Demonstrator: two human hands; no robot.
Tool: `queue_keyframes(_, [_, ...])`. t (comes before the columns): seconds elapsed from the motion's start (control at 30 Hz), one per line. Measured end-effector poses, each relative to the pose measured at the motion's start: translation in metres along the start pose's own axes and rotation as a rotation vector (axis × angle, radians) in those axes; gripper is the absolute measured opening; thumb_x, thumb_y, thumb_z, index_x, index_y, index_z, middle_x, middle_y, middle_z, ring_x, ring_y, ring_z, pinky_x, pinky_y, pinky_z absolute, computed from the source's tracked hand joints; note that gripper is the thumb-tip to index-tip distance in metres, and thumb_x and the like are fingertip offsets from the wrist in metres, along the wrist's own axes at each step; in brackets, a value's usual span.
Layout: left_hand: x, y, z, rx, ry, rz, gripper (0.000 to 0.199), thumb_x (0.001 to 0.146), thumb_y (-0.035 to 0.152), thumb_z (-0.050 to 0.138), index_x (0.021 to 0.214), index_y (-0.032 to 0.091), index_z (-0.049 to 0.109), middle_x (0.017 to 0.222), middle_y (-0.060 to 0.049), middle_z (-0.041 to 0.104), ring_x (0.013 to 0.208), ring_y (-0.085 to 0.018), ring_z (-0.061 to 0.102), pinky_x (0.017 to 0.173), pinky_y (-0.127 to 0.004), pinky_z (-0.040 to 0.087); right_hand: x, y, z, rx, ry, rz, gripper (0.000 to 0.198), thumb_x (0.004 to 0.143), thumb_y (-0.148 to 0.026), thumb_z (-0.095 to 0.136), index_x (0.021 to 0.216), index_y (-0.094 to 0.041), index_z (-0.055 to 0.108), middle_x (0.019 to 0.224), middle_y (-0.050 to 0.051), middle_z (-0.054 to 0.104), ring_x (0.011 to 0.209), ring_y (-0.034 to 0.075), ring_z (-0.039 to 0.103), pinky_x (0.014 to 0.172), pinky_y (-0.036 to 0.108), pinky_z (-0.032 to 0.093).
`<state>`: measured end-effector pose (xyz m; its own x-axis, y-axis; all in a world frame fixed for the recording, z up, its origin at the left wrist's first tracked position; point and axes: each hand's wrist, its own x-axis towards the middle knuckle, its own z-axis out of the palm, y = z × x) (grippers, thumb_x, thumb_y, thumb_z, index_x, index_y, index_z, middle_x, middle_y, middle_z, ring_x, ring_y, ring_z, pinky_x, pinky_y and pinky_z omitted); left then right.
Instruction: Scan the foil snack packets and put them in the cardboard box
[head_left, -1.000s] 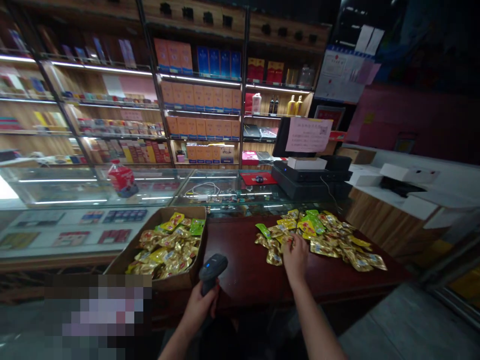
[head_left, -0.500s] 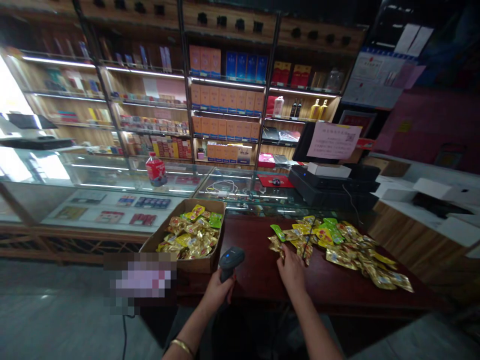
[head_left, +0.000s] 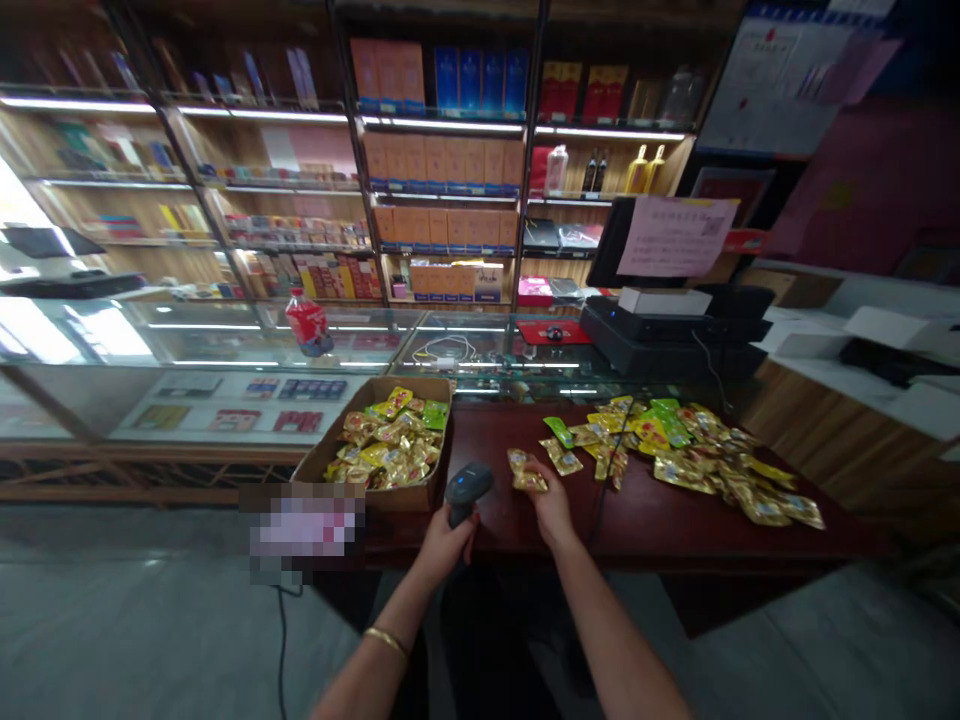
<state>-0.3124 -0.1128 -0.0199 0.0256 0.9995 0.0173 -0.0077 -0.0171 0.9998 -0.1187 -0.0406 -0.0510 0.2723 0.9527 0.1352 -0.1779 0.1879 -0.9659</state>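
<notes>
My left hand (head_left: 444,545) grips a dark barcode scanner (head_left: 466,488) by its handle, its head pointing up over the near edge of the dark red table (head_left: 645,530). My right hand (head_left: 549,500) holds a gold snack packet (head_left: 523,472) just right of the scanner. A heap of gold, yellow and green packets (head_left: 675,455) lies spread over the table to the right. An open cardboard box (head_left: 379,497) filled with more of these packets stands at the table's left end.
Behind the table runs a glass display counter (head_left: 225,345) with a red-labelled bottle (head_left: 307,325) and cables on it. A black cash register with a screen and a paper notice (head_left: 660,300) stands at the back right. Lit shelves of boxed goods fill the wall.
My right hand has left the heap with a gold packet and drawn it left toward the scanner. The camera view has shifted left and back; the scanner stays in my left hand.
</notes>
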Motion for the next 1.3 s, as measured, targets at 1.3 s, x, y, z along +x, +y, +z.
queue_keyframes(1.3, [-0.082,0.059,0.007,0.043,0.061,-0.181,0.031,0.077,0.045,0.071,0.087,0.018,0.059,0.043,0.01,0.048,0.031,-0.009,0.044,0.037,-0.019,0.033,-0.002,0.008,-0.009,-0.054,-0.107,-0.03,0.044,0.066,-0.023,0.066,0.11,-0.023,0.057,0.104,0.007,0.076,0.096,0.025,0.072,0.088,0.041,0.059])
